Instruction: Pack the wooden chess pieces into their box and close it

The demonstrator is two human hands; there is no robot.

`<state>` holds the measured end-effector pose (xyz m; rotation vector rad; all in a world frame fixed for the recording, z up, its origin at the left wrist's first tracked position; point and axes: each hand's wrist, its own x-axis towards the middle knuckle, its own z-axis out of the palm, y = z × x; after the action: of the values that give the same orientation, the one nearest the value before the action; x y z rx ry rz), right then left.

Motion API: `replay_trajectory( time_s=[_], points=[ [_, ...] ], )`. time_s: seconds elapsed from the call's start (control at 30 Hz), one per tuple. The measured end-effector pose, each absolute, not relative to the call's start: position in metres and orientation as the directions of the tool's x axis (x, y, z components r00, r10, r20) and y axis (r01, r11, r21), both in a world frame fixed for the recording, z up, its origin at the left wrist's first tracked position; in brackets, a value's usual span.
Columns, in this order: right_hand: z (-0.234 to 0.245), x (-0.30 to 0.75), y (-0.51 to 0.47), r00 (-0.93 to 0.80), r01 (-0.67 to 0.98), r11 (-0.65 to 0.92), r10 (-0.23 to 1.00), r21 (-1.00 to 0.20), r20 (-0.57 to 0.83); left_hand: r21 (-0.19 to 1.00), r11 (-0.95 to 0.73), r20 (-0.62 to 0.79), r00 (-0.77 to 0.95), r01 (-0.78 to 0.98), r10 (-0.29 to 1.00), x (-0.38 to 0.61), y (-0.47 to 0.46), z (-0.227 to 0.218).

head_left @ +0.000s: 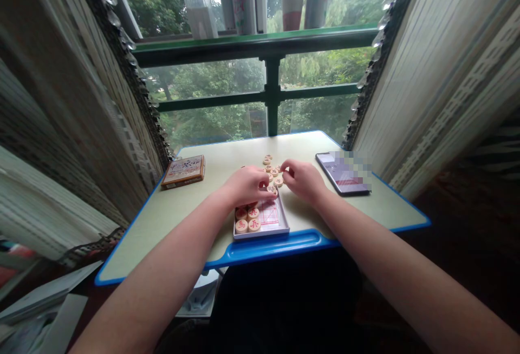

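A pale, blue-edged surface [162, 213] carries everything. The left hand [248, 187] curls over the open box [270, 214]; the right hand [304, 179] bends beside the loose round pieces [278, 181]. I cannot tell whether either hand's fingers grip one. A phone [345, 176] lies at right, a printed box [184, 171] at left. Red-marked pieces [254, 225] fill the open box's left side.

Game pieces [254, 225] in tray [262, 234]; box [184, 171] left, phone [343, 174] right.
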<state>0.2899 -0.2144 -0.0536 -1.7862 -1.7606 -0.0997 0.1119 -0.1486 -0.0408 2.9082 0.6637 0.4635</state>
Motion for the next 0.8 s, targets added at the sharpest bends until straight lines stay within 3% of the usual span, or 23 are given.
replay_trajectory(
  time_s=[0.3, 0.5, 0.8],
  points=[
    [-0.0563, 0.2857, -0.2170, -0.075, 0.897, 0.260, 0.886, -0.358, 0.457, 0.166, -0.901, 0.279, 0.857, 0.401, 0.433, 0.1128, -0.1476, -0.0448],
    [-0.0555, 0.2920, -0.2146, 0.130, 0.870, 0.182, 0.812, -0.457, 0.570, 0.154, -0.896, 0.271, 0.854, 0.416, 0.443, 0.1125, -0.1484, -0.0434],
    [-0.0561, 0.2950, -0.2134, 0.264, 0.832, 0.175, 0.710, -0.527, 0.653, 0.171, -0.891, 0.255, 0.855, 0.420, 0.452, 0.1120, -0.1518, -0.0390]
  ],
)
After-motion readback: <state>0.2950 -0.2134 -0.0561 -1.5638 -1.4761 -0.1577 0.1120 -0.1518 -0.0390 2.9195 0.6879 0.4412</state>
